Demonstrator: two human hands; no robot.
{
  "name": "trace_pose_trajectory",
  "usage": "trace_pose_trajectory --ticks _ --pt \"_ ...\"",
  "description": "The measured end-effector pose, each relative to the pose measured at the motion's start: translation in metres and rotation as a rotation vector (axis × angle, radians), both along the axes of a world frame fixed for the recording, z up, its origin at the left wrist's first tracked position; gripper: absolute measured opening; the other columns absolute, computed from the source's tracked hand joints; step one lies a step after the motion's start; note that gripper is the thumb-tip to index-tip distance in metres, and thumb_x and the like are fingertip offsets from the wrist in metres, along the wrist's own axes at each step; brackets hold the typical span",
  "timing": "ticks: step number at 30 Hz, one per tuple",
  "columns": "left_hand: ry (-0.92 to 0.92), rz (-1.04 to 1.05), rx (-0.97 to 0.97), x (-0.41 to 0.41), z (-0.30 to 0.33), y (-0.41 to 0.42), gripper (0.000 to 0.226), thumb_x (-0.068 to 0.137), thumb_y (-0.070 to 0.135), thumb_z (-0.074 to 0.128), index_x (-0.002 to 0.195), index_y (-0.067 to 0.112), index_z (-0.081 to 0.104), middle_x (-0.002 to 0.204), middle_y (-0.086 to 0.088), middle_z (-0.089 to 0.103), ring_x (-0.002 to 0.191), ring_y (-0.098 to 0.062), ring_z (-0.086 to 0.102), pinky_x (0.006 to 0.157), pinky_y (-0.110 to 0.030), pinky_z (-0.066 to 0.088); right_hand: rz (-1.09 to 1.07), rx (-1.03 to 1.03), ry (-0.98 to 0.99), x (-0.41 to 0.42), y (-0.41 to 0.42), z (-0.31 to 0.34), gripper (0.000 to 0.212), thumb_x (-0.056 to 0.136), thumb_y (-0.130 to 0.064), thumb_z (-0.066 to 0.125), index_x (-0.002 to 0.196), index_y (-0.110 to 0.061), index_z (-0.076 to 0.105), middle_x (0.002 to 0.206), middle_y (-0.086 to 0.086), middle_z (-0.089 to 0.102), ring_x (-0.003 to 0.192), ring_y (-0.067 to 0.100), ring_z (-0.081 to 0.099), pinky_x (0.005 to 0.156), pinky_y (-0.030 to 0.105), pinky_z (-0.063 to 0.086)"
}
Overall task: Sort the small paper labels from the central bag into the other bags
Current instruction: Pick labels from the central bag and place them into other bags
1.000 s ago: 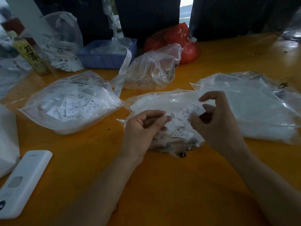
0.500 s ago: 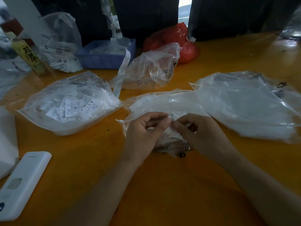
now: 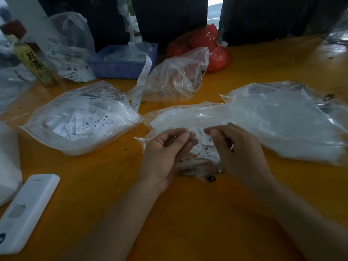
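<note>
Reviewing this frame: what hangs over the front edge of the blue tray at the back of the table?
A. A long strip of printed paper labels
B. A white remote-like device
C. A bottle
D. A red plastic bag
A. A long strip of printed labels trails down from the blue tray onto the orange table.

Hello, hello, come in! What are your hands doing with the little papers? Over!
Both hands at central bag. Left hand fingers curled at the labels, right hand pinching one. Nothing blocking left bag or right bag. Over.
</note>
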State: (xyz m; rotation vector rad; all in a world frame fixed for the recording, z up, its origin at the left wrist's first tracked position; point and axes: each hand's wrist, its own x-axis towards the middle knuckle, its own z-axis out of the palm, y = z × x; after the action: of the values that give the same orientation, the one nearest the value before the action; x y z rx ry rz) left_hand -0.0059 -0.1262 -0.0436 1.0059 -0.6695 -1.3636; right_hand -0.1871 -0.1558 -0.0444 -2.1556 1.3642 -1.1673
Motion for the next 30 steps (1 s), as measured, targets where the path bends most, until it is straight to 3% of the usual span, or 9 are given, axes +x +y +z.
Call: trace_pose_trajectory --ticks 2,5,8,11,18,21,22,26,30 --pt "0.075 0.009 0.003 0.002 0.0014 -0.0011 0.023 0.08 0.011 0.078 0.103 0.006 0.078 0.106 -0.022 0.079 0.092 -0.027 0.08 0.074 -0.022 0.062 -0.038 0.013 -0.101 -0.0048 -0.0016 0.002 0.029 0.103 -0.024 0.052 0.129 -0.022 0.067 0.088 -0.017 0.064 0.07 0.005 0.06 0.059 0.013 0.048" --pt "0.092 0.01 -0.012 0.0031 0.0015 -0.0017 0.019 0.079 0.01 0.08 0.097 0.009 0.082 0.104 -0.023 0.079 0.091 -0.029 0.081 0.075 -0.023 0.063 -0.013 0.118 -0.302 -0.0096 0.0001 0.0063 0.051 0.101 -0.023 0.063 0.144 -0.043 0.044 0.08 -0.003 0.069 0.065 0.017 0.066 0.053 0.032 0.055" --pt "0.055 0.013 -0.027 0.0001 -0.0003 -0.0011 0.018 0.077 0.009 0.082 0.095 0.007 0.082 0.102 -0.022 0.08 0.091 -0.029 0.081 0.076 -0.023 0.063 -0.035 0.163 -0.368 -0.0103 0.0003 0.0079 0.036 0.096 -0.027 0.07 0.128 -0.036 0.057 0.086 -0.014 0.074 0.076 0.004 0.072 0.068 0.025 0.06" --pt "0.027 0.004 -0.025 -0.0019 -0.0012 -0.0001 0.021 0.08 0.01 0.08 0.099 0.003 0.08 0.103 -0.022 0.08 0.094 -0.03 0.08 0.078 -0.024 0.063 -0.031 0.188 -0.355 -0.0096 -0.0006 0.0075 0.011 0.096 -0.031 0.068 0.106 -0.034 0.065 0.08 -0.021 0.074 0.071 0.006 0.071 0.067 0.031 0.058" --pt "0.007 -0.027 -0.022 -0.004 0.0011 0.002 0.02 0.078 0.013 0.08 0.097 0.006 0.082 0.103 -0.02 0.08 0.096 -0.03 0.08 0.08 -0.024 0.062 0.042 0.196 -0.304 -0.0077 0.0024 0.0104 0.008 0.098 -0.031 0.064 0.101 -0.038 0.064 0.078 -0.027 0.072 0.073 0.0 0.071 0.064 0.017 0.056" --pt "-0.013 -0.02 -0.018 -0.005 0.0009 0.0016 0.023 0.074 0.016 0.082 0.096 0.007 0.083 0.101 -0.019 0.081 0.093 -0.03 0.08 0.079 -0.024 0.063 0.061 0.251 -0.25 -0.0063 0.0022 0.0092 0.006 0.096 -0.039 0.061 0.099 -0.044 0.063 0.081 -0.025 0.073 0.071 0.028 0.072 0.066 0.05 0.062" --pt "-0.024 -0.02 -0.014 -0.0052 0.0007 0.0015 0.024 0.073 0.018 0.083 0.095 0.008 0.084 0.102 -0.019 0.081 0.093 -0.031 0.08 0.079 -0.024 0.063 0.069 0.26 -0.241 -0.0063 0.0019 0.0089 0.007 0.096 -0.039 0.06 0.097 -0.046 0.062 0.082 -0.024 0.073 0.071 0.029 0.072 0.066 0.055 0.06" --pt "-0.075 -0.04 -0.006 -0.0043 0.0 0.002 0.028 0.073 0.026 0.084 0.097 0.011 0.085 0.101 -0.018 0.081 0.093 -0.031 0.08 0.076 -0.025 0.063 0.081 0.223 -0.242 -0.0067 0.0025 0.0099 0.007 0.093 -0.041 0.06 0.095 -0.047 0.061 0.085 -0.025 0.072 0.079 -0.001 0.071 0.069 0.026 0.061" --pt "-0.21 -0.056 -0.024 -0.0036 -0.0025 0.0042 0.024 0.079 0.032 0.082 0.097 0.016 0.085 0.097 -0.014 0.082 0.091 -0.03 0.081 0.07 -0.028 0.064 0.051 0.189 -0.181 -0.0072 0.0028 0.009 0.009 0.096 -0.027 0.066 0.101 -0.034 0.067 0.086 -0.02 0.071 0.081 0.0 0.07 0.069 0.017 0.056"
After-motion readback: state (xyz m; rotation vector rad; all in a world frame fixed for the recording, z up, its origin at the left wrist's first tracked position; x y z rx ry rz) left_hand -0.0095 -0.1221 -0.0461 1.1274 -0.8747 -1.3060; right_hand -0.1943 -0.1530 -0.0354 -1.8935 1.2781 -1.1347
